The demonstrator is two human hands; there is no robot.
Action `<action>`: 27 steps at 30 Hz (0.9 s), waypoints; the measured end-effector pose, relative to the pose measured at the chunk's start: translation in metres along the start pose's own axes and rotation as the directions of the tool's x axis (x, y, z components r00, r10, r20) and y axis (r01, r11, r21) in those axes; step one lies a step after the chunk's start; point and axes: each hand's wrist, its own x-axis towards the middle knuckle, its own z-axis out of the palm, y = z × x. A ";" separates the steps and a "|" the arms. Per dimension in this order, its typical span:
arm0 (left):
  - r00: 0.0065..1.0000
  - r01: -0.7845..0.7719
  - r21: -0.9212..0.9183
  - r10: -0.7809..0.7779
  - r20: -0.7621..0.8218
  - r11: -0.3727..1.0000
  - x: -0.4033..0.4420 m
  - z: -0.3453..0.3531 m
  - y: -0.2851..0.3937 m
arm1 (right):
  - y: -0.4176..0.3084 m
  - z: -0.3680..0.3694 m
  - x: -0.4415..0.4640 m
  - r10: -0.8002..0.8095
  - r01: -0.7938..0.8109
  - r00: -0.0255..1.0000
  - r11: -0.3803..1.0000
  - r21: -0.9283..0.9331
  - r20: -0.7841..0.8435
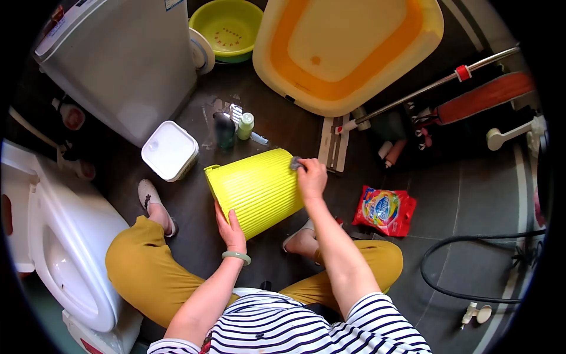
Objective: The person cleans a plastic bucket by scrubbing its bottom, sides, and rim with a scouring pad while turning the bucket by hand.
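Observation:
A bright yellow ribbed plastic bin [257, 192] lies tilted on its side between my knees. My left hand [230, 230] grips it low near its left end, thumb up along the ribbed wall; some fingers are hidden behind it. At the bin's upper right end, my right hand [312, 179] pinches a grey scrubber [296, 163] against the surface. Just beyond the bin stand a dark bottle [224, 130] and a small pale green bottle [246, 125]. A white lidded bucket [170, 151] is to the left.
A washing-machine-like grey cabinet [127, 65], yellow-green basin [227, 29] and orange-and-white folding tub [348, 53] line the far side. A white toilet [71, 265] is at left. On the right lie a red detergent bag [385, 210] and a black hose [439, 289]. Water wets the floor.

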 end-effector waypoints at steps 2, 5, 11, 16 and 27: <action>1.000 -0.001 0.033 0.002 -0.018 0.999 -0.001 0.000 0.001 | -0.043 0.003 -0.024 -0.117 0.111 0.993 0.983 0.146 0.034; 1.000 0.009 0.038 -0.008 -0.023 0.999 0.000 -0.004 -0.004 | -0.136 -0.007 -0.068 -0.317 0.245 0.943 0.866 0.435 0.099; 0.999 0.040 -0.008 -0.040 -0.002 0.999 0.003 0.001 0.004 | -0.033 0.000 0.000 -0.104 0.090 0.990 0.986 0.139 0.095; 1.000 -0.009 0.023 0.009 -0.025 1.000 -0.001 0.003 0.001 | -0.038 0.001 -0.006 0.045 -0.049 0.996 0.998 0.047 0.081; 0.999 0.041 -0.002 -0.041 0.011 0.999 0.004 0.003 0.008 | -0.003 0.004 0.028 0.070 -0.076 0.984 0.997 0.031 0.161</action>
